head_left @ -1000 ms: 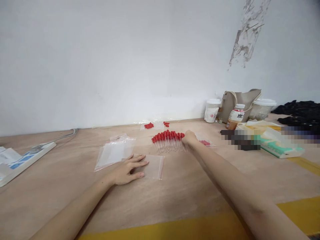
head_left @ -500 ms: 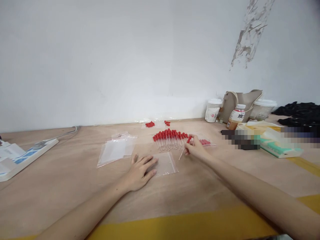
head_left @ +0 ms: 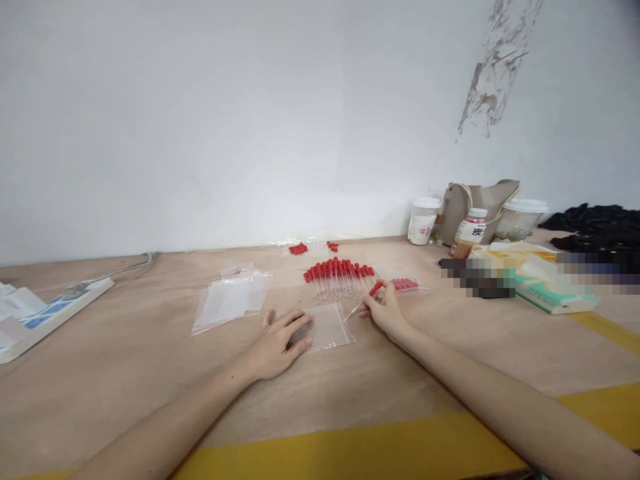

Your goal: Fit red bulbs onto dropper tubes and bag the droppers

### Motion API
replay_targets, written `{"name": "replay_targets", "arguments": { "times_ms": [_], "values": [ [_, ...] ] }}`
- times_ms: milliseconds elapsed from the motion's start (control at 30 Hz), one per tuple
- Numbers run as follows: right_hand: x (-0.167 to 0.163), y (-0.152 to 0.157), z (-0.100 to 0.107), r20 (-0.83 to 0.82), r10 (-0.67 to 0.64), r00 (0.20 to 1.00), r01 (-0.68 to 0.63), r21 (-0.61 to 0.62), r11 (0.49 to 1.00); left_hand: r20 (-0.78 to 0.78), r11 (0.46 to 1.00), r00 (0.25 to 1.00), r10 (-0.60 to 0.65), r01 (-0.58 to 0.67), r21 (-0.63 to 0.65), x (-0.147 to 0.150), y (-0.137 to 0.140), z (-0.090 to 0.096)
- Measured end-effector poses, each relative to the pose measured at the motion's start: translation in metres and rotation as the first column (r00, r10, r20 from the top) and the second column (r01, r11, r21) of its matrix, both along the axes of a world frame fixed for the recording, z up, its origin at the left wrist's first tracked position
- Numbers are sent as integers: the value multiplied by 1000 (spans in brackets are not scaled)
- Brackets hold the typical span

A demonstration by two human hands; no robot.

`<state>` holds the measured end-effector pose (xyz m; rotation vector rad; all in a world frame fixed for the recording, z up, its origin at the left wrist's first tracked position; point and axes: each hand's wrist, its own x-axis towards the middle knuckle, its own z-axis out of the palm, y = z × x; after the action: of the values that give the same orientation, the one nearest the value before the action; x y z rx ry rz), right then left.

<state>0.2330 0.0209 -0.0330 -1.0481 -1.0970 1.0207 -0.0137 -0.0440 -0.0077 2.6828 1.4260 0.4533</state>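
Between the fingers of my right hand [head_left: 386, 311] is a dropper [head_left: 375, 289] with a red rubber bulb and a thin clear tube. Its tip points left and down, at the zip edge of a clear zip bag [head_left: 327, 325] lying flat. My left hand [head_left: 281, 347] rests with fingers spread on that bag's left side. Behind the bag a fanned row of red-bulbed droppers [head_left: 337, 270] lies with tubes toward me. A bag of red bulbs [head_left: 405, 284] lies beyond my right hand. Left of the bag is a stack of clear zip bags [head_left: 233, 299].
Loose red bulbs [head_left: 299, 248] lie on plastic near the wall. At far left is a power strip [head_left: 57, 317]. To the right stand a lidded cup [head_left: 423, 223], a drink bottle [head_left: 469, 233], a grey bag [head_left: 453, 203] and a green tissue pack [head_left: 555, 293]. Yellow tape [head_left: 360, 447] crosses the front.
My right hand has moved left and toward me with the dropper, bringing its tip from beside the row to the zip bag's right edge. My left hand stays on the bag.
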Motion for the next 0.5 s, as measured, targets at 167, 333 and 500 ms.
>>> {"name": "replay_targets", "arguments": {
  "times_ms": [167, 333, 500],
  "values": [
    [-7, -9, 1, -87, 65, 994, -68, -32, 997, 11, 1000, 1000, 10, -10, 9, 1, 0, -1],
    [-1, -17, 5, -79, 226, 971, -233, -98, 967, 38, 999, 998, 41, -43, 33, 2, 0, 1],
    [26, -14, 11, 283, 476, 833, -462, -119, 879, 61, 998, 998, 18, -21, 54, 4, 1, 3]
  ]
}}
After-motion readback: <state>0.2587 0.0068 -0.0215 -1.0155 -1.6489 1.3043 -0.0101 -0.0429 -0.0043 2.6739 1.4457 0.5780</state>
